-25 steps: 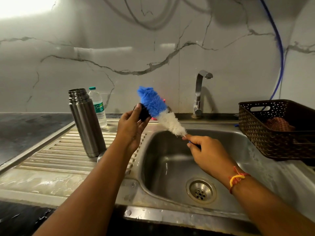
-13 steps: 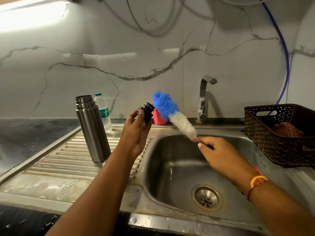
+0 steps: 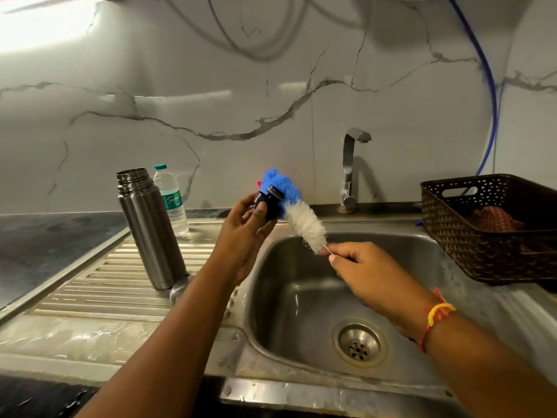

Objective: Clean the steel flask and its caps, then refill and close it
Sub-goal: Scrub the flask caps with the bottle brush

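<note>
1. While the left hand [image 3: 244,227] pinches the black inner cap [image 3: 269,203] above the sink's [image 3: 391,229] back-left corner, the cap's ringed end tilts up-right.
2. Right hand [image 3: 361,267] pinches the bottle brush [image 3: 304,221] by its stem. The long axis runs up-left and the blue tip sits just behind the cap; contact unclear.
3. Steel flask [image 3: 150,230] stands upright and uncapped on the drainboard [image 3: 99,285], left of both hands.

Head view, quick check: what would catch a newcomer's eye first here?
The blue-and-white bottle brush stands out, held over the sink by the right hand, its blue end right behind the black cap that the left hand grips. Next, the open steel flask stands upright on the drainboard at left; a dark basket sits at right.
</note>
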The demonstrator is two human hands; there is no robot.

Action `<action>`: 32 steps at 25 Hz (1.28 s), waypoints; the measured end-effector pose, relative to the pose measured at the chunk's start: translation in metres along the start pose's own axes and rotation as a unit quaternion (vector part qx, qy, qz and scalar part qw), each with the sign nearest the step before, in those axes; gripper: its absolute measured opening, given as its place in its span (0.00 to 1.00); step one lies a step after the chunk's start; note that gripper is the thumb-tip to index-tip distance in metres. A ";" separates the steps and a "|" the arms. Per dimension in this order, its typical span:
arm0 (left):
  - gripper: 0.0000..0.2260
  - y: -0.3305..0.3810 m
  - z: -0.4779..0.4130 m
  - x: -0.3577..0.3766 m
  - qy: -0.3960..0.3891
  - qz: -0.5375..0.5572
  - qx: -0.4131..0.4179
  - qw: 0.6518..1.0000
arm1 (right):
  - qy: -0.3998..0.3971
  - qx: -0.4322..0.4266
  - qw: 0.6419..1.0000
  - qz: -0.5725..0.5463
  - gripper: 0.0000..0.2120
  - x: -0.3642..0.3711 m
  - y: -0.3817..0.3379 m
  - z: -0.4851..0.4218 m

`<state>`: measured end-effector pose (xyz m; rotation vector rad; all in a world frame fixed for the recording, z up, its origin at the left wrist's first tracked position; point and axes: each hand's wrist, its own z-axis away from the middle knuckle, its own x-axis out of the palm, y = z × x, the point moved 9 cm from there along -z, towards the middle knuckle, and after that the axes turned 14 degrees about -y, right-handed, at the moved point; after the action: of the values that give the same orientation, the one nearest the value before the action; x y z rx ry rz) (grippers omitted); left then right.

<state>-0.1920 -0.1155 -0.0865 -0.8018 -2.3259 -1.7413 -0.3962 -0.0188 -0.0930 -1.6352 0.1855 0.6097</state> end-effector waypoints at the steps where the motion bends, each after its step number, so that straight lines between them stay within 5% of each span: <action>1: 0.11 0.002 0.000 0.000 -0.003 -0.023 0.001 1.000 | 0.000 0.001 1.000 -0.006 0.13 0.000 0.000 0.000; 5: 0.12 0.010 0.000 -0.006 0.005 -0.107 0.027 0.994 | -0.031 0.008 0.998 -0.046 0.12 0.003 0.004 0.001; 14: 0.20 0.017 0.000 0.008 -0.001 -0.458 0.046 0.888 | -0.051 0.063 0.988 -0.133 0.12 0.009 0.015 0.002; 20: 0.21 0.017 0.002 0.012 -0.003 -0.477 0.045 0.878 | -0.059 0.085 0.982 -0.158 0.12 0.008 0.018 0.003; 24: 0.20 0.017 0.006 0.017 -0.014 -0.396 0.043 0.917 | 0.015 0.084 0.992 -0.092 0.11 -0.014 0.025 0.000; 28: 0.25 0.020 0.006 0.005 0.022 -0.398 0.030 0.917 | 0.069 0.055 0.994 -0.058 0.12 -0.031 0.020 -0.004; 32: 0.24 0.021 0.005 0.002 0.021 -0.428 0.038 0.903 | 0.020 0.015 1.000 -0.007 0.10 -0.019 0.006 -0.001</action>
<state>-0.1827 -0.1063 -0.0687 0.3654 -2.9166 -1.8418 -0.4146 -0.0255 -0.0893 -1.6204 0.2116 0.5610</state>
